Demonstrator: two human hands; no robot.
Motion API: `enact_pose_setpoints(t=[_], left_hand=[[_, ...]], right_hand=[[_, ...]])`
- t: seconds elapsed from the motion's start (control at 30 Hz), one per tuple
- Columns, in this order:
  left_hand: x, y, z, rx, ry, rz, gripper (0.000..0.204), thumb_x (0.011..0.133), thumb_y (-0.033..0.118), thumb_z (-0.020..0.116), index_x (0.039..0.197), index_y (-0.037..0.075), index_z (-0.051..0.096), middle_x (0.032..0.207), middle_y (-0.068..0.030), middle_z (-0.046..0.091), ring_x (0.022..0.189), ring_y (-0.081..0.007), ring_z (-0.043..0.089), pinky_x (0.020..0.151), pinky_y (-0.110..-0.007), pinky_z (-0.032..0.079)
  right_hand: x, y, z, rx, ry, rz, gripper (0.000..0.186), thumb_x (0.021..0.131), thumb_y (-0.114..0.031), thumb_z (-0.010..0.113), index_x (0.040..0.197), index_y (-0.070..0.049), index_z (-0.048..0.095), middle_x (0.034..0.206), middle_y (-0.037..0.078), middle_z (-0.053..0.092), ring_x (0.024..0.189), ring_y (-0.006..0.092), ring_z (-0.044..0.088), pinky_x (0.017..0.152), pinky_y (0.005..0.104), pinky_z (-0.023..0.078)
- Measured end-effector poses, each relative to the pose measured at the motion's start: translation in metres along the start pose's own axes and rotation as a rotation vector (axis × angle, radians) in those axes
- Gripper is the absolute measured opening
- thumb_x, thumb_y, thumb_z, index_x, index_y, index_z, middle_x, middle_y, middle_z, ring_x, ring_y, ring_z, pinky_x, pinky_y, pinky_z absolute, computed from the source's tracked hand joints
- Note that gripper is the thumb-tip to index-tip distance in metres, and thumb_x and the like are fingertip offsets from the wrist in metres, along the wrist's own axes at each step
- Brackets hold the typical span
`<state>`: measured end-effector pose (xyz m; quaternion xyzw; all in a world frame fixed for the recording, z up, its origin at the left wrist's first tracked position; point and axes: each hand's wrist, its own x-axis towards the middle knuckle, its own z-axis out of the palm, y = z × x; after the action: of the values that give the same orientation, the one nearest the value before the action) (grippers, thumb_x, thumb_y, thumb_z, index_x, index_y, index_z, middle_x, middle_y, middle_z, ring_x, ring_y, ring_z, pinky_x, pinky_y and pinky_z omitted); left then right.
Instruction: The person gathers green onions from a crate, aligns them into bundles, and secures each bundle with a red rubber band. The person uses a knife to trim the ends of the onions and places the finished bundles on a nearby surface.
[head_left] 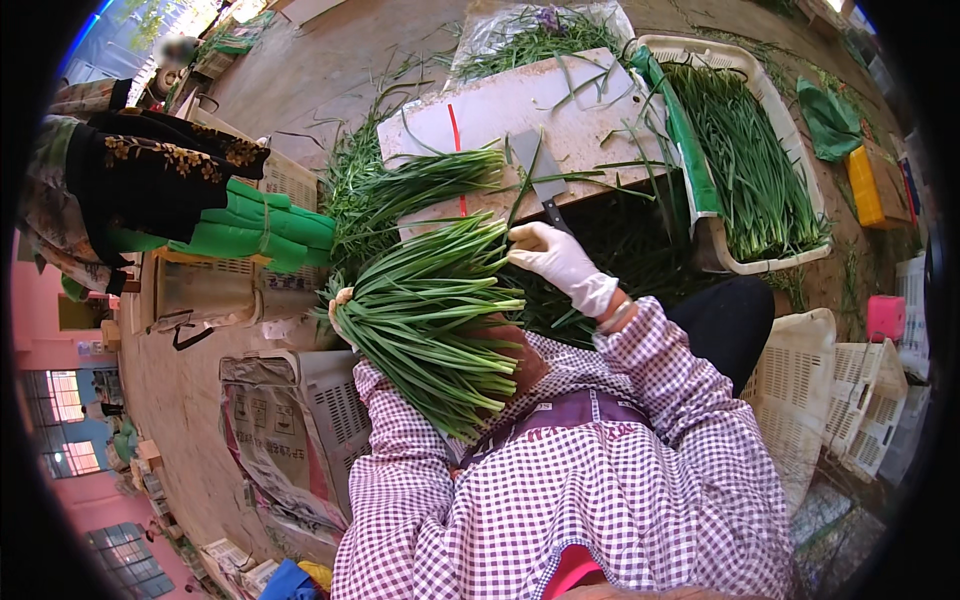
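Long-leaved green bunch (430, 320), clamped in the left hand (341, 308) before the purple-checked shirt (620, 490), seems mid-sorting, the white-gloved right hand (563, 264) at its tips, pinched or not I cannot tell, next calling for gentle plucking

Pink wall (50, 352); barred windows (130, 558); brownish floor (185, 425); daylight upper left

A faint gloss is noted on the smooth green leaves (430, 310); smooth metal is seen in the knife blade (538, 162), matt plastic in the crate (712, 242), woven cloth in the right sleeve (660, 355).
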<state>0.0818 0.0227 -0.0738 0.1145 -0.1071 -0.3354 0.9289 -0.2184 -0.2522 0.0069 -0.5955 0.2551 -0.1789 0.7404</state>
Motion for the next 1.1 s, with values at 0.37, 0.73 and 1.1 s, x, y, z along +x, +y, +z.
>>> enact_pose_setpoints(t=[0.37,0.73,1.1], left_hand=[[-0.029,0.024,0.087,-0.300,-0.208,-0.205,0.024,0.095,0.021,0.051,0.077,0.011,0.037,0.075,-0.0012,0.040,0.073,-0.0142,0.042,0.079,-0.029,0.036],[-0.051,0.048,0.099,-0.165,-0.112,-0.174,0.027,0.093,0.020,0.054,0.075,0.011,0.036,0.070,0.0001,0.037,0.065,-0.0108,0.033,0.069,-0.026,0.032],[-0.057,0.045,0.105,-0.135,-0.067,-0.124,0.026,0.093,0.021,0.053,0.076,0.011,0.036,0.070,0.0009,0.037,0.065,-0.0112,0.033,0.070,-0.027,0.032]], right_hand=[[-0.036,0.012,0.028,-0.001,-0.171,0.093,0.008,0.084,-0.010,0.068,0.088,-0.003,0.065,0.079,0.000,0.063,0.075,0.0078,0.057,0.073,0.0245,0.048],[0.008,0.013,0.012,0.002,0.051,0.000,0.019,0.088,-0.012,0.065,0.105,-0.002,0.064,0.091,-0.001,0.065,0.084,0.0068,0.057,0.079,0.0222,0.047],[0.049,0.012,0.039,-0.100,-0.253,-0.017,0.023,0.087,-0.007,0.066,0.109,-0.001,0.064,0.102,0.004,0.065,0.091,0.0107,0.059,0.081,0.0245,0.048]])
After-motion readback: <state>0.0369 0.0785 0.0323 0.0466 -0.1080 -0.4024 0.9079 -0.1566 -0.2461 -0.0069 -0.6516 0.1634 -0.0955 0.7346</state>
